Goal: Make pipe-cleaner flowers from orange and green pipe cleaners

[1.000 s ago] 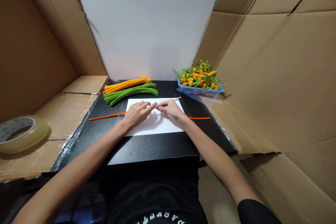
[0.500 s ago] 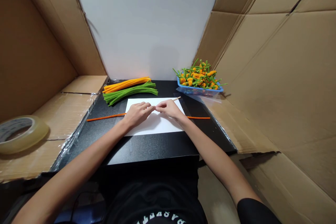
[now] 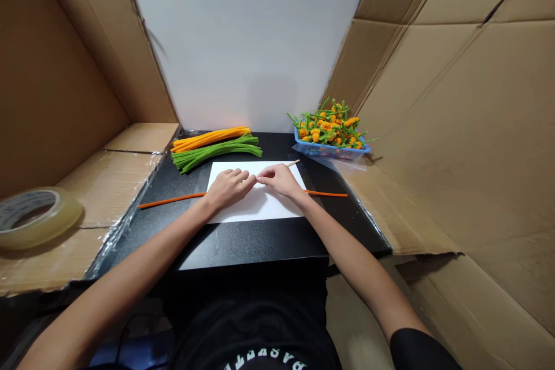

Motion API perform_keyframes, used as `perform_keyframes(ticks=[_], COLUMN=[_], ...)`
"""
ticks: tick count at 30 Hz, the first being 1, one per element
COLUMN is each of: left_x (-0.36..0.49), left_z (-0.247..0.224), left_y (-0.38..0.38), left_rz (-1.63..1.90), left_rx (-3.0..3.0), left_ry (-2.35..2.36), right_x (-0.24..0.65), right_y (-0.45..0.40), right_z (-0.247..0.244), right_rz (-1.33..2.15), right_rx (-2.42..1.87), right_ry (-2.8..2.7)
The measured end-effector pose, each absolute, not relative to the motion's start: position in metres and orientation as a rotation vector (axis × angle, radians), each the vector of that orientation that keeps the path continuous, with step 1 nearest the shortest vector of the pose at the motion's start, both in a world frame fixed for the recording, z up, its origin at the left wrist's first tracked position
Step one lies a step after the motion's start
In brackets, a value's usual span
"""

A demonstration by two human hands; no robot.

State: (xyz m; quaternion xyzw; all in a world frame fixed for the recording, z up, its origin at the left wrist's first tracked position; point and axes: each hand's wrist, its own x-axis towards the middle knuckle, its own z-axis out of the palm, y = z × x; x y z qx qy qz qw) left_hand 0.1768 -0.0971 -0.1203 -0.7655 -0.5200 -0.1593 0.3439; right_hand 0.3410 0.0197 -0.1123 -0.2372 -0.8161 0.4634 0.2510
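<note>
An orange pipe cleaner [image 3: 171, 200] runs crosswise under both hands, with its two ends sticking out left and right. My left hand [image 3: 232, 188] is closed in a pinch around its middle, fingertips meeting those of the other hand. My right hand [image 3: 280, 179] also pinches at that spot, thumb against forefinger. The exact grip is hidden by the fingers. Both hands are over a white sheet of paper [image 3: 243, 214]. From behind the right hand pokes the tip of a thin pale stick [image 3: 294, 162].
Bundles of yellow-orange pipe cleaners [image 3: 212, 137] and green pipe cleaners [image 3: 217, 152] lie at the back left. At the back right, a blue basket [image 3: 333, 151] is heaped with orange-and-green pipe-cleaner pieces. A tape roll [image 3: 65, 214] rests on cardboard at left. Cardboard walls flank the black table [image 3: 243, 243].
The left end of the orange pipe cleaner has swung slightly toward me and outward. Both hands stay almost in place, fingertips still together. The view has shifted a little.
</note>
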Motion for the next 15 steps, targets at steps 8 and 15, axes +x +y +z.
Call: perform_keyframes(ticks=[8,15], left_x=[0.175,0.173], left_z=[-0.129,-0.132], left_y=[-0.094,-0.093], left_rz=[-0.430,-0.593], left_rx=[-2.019,-2.006], left_ry=[-1.353,-1.477], right_x=[0.342,0.343], right_y=[0.020,0.018], right_z=[-0.109,-0.108], right_rz=[1.143,1.072], right_rx=[-0.646,-0.647], right_ry=[-2.307,-2.335])
